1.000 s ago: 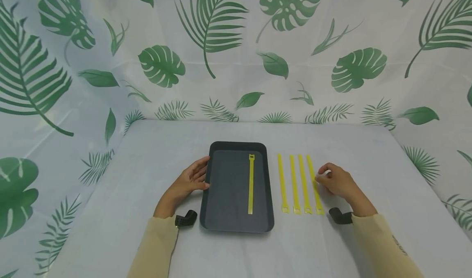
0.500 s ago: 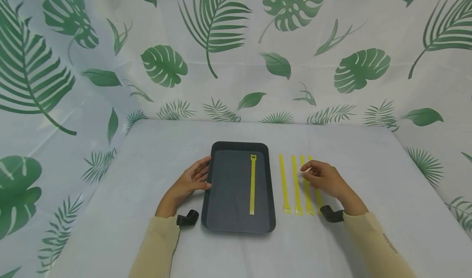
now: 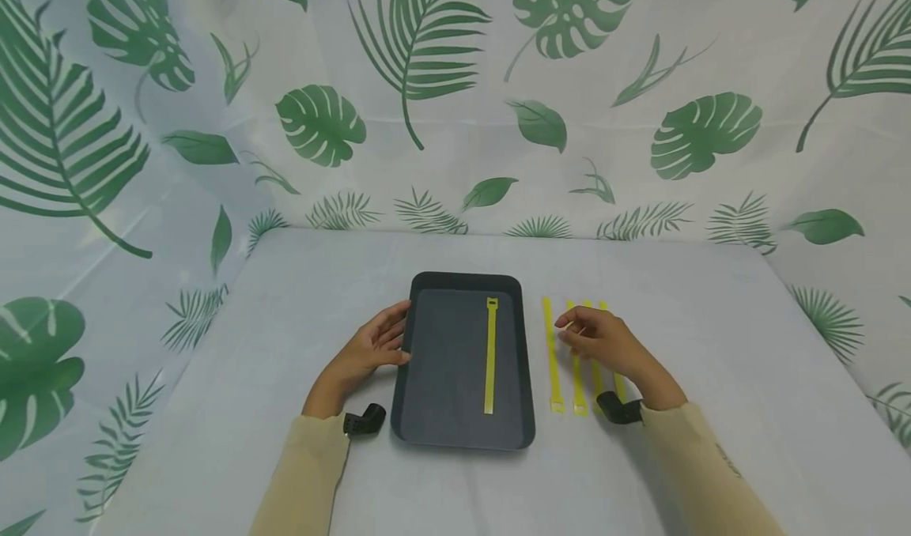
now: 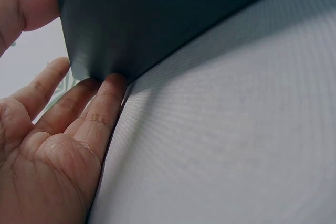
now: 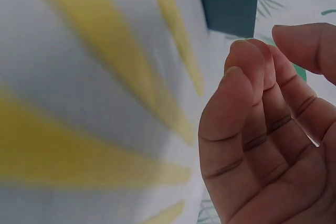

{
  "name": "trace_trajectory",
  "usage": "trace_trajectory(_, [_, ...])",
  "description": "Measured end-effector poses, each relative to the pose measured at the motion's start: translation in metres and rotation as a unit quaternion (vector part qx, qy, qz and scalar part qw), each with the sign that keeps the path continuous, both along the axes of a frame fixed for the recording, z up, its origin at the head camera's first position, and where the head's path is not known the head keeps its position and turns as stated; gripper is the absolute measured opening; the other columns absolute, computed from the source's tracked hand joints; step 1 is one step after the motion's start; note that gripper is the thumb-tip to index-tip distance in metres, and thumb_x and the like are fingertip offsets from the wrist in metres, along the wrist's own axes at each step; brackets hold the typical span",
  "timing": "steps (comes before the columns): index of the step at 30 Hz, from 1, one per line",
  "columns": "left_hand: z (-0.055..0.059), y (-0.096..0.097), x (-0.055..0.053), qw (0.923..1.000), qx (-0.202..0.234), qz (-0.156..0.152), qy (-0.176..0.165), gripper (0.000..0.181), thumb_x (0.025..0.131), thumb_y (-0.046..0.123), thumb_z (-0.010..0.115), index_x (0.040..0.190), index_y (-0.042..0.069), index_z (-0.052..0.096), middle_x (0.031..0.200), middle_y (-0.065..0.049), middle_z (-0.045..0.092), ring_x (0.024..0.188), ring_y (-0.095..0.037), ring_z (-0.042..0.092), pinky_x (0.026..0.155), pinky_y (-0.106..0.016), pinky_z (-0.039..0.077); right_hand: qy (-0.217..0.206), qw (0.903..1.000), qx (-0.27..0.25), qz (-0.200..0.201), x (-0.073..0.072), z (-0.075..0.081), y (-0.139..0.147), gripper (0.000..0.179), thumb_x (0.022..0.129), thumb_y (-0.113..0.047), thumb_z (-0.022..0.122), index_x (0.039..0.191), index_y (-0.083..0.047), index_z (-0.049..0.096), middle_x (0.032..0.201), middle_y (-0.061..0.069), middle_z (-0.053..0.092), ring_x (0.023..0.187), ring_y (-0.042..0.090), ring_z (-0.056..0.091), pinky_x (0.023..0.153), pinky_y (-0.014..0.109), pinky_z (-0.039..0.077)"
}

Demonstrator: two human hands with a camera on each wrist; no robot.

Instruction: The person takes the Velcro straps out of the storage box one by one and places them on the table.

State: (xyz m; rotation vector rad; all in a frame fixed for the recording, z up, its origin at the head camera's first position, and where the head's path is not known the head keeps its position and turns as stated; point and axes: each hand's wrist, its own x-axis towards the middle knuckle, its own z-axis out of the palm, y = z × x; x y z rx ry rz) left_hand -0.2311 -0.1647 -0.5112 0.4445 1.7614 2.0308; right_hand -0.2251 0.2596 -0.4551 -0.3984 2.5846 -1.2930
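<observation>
A dark grey rectangular tray (image 3: pixel 448 362) lies on the table with one yellow cable strap (image 3: pixel 490 354) lengthwise in its right half, slotted head at the far end. My left hand (image 3: pixel 359 354) rests against the tray's left side, its fairly straight fingers touching the outer wall in the left wrist view. To the right of the tray lie several similar straps in a row, the leftmost strap (image 3: pixel 553 370) nearest the tray. My right hand (image 3: pixel 601 338) hovers over this row and partly hides it. Its fingers are loosely bent, with nothing between thumb and fingertips in the right wrist view.
A white cloth covers the table (image 3: pixel 342 267). Behind and beside it hangs a white curtain (image 3: pixel 441 164) printed with green leaves. A black wrist camera (image 3: pixel 366 420) sits on the left wrist, and another wrist camera (image 3: pixel 619 408) on the right.
My right hand has moved left, from the rightmost strap across the row toward the leftmost one. The left hand stays at the tray's side. The whole view has shifted slightly.
</observation>
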Motion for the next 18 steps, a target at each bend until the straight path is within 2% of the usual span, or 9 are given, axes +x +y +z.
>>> trace_trajectory(13, [-0.002, -0.003, -0.002, 0.9999, 0.001, -0.010, 0.004, 0.099, 0.090, -0.007, 0.076, 0.171, -0.002, 0.020, 0.177, -0.024, 0.019, 0.164, -0.041, 0.020, 0.124, -0.028, 0.039, 0.022, 0.9986, -0.026, 0.040, -0.009, 0.004, -0.033, 0.019, 0.103, -0.001, 0.067, 0.119, 0.010, 0.068, 0.092, 0.018, 0.072, 0.075, 0.024, 0.069, 0.063, 0.034, 0.061])
trace_trajectory(18, [-0.001, -0.002, -0.002, 0.9999, -0.001, -0.008, 0.007, 0.099, 0.090, -0.005, 0.078, 0.171, -0.002, 0.021, 0.177, -0.025, 0.020, 0.164, -0.042, 0.021, 0.127, -0.034, 0.036, 0.041, 0.9972, -0.017, 0.061, -0.015, 0.005, -0.043, 0.016, 0.102, 0.002, 0.066, 0.117, 0.008, 0.069, 0.089, 0.013, 0.072, 0.073, 0.023, 0.066, 0.063, 0.032, 0.059])
